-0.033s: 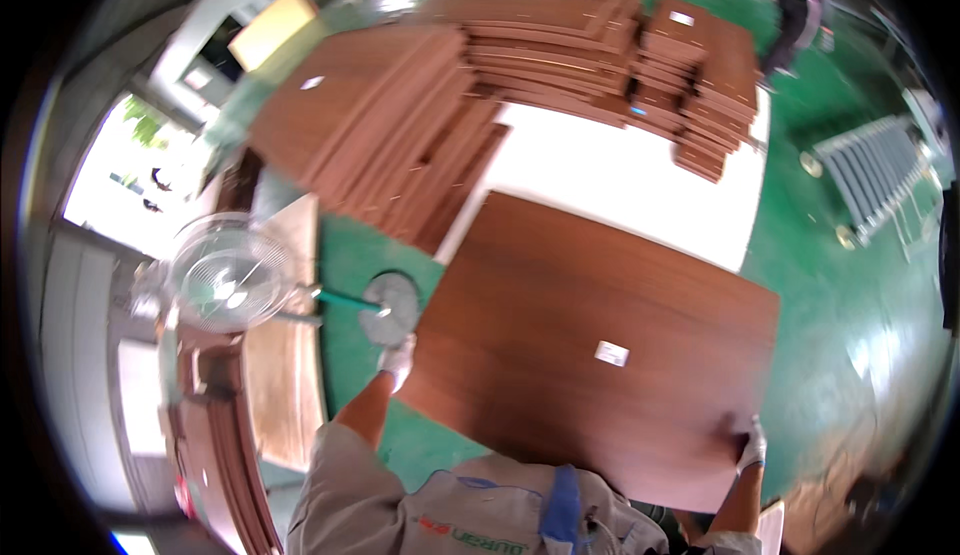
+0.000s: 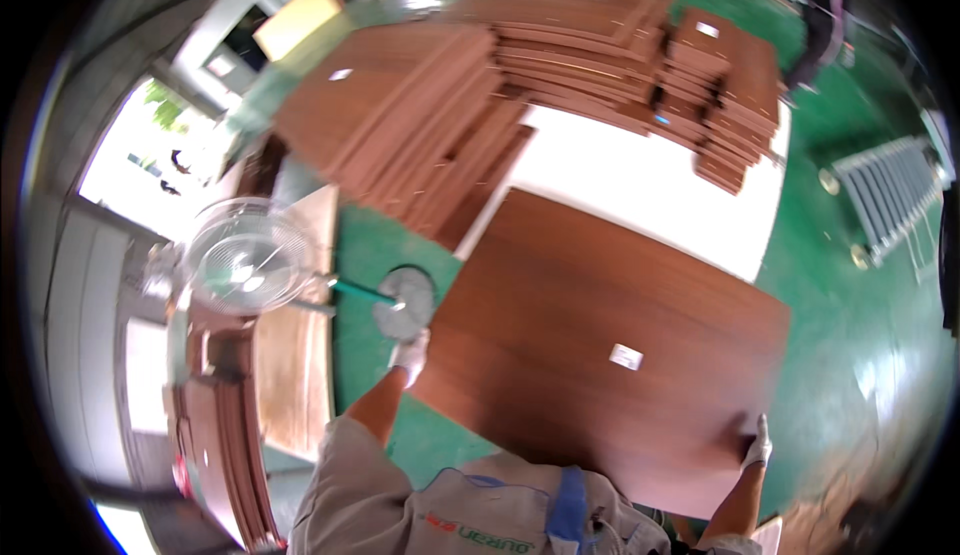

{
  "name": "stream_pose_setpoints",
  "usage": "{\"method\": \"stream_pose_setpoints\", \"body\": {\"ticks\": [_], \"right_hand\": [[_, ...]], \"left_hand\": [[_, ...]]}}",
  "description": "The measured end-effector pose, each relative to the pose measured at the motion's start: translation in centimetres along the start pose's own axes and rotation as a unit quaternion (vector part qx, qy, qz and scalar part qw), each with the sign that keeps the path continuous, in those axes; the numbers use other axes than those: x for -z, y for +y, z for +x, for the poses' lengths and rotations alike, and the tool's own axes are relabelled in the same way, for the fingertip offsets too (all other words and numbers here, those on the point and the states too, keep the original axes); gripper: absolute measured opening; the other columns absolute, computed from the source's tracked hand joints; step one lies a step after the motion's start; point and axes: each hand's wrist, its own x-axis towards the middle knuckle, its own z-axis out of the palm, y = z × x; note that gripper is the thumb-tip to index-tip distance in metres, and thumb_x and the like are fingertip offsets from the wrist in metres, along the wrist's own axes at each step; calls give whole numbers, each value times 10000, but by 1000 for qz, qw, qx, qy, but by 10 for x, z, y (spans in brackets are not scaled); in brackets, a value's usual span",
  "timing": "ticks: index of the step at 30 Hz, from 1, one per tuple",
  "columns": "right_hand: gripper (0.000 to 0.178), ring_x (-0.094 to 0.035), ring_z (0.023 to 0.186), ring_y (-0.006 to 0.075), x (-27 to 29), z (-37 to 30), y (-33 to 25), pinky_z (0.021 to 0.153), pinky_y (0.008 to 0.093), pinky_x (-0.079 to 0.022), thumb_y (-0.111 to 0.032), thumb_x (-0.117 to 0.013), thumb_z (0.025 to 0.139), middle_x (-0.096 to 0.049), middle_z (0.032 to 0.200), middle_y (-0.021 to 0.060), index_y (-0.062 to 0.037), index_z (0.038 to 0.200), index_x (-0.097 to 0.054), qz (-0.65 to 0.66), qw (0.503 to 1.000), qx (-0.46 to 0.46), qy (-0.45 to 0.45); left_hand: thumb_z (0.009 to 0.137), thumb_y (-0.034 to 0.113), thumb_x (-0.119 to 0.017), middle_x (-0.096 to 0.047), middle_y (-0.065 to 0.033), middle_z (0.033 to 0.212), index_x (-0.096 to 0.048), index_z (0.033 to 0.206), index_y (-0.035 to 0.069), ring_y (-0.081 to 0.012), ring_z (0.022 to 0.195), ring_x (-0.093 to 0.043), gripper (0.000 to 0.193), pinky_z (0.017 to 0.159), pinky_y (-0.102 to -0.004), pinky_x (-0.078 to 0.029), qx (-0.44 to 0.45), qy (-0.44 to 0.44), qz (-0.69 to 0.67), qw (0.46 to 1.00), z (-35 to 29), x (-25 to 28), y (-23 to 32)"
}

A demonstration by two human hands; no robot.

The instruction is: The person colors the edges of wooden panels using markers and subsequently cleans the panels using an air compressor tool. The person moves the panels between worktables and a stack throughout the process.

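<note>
Board [image 2: 560, 325] at four o'clock sits between your left hand [image 2: 410, 355] and right hand [image 2: 759, 445], both grasping its edges; at twelve, other boards [image 2: 565, 15] already lie stacked, yours unstacked.

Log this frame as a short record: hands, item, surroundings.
left hand: white-gloved, holding the left edge of the large brown panel
right hand: white-gloved, holding its right edge near the body
panel marking: small white label on top
ahead: stacks of brown panels around a white surface
left: fan with round grey base
right: grey slatted rack
upper right: another person
unclear: fingers under the panel
</note>
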Motion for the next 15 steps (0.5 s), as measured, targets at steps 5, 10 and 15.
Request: {"method": "stream_pose_setpoints", "body": {"ticks": [5,10,15], "right_hand": [[1004,-544,1217,256,-17,64,20,1070,373,-434,-705,-700,805,-587,1365,220,169,1284,-577,-42,997,18,65],[961,-443,1376,282,-111,3,-55,1171,390,-316,-699,-610,878,-482,1519,127,53,1460,-470,-32,993,108,-20],[442,-651,837,256,-212,-99,-119,726,472,-557,-405,-545,988,-707,942,154,-1,1012,-725,-5,942,335,33]], "left_hand": [[934,688,-432,-697,-248,1006,-737,986,38,-457,1030,-642,720,909,-477,-496,58,71,89,992,-52,74,39],[977,579,-508,-698,-244,877,-725,946,22,-369,903,-688,598,842,-428,-511,97,190,-80,974,-164,129,-61],[1016,443,-571,-584,0,736,-672,910,-55,-112,741,-456,519,710,-307,-457,85,348,-336,871,-248,144,-174]]}}
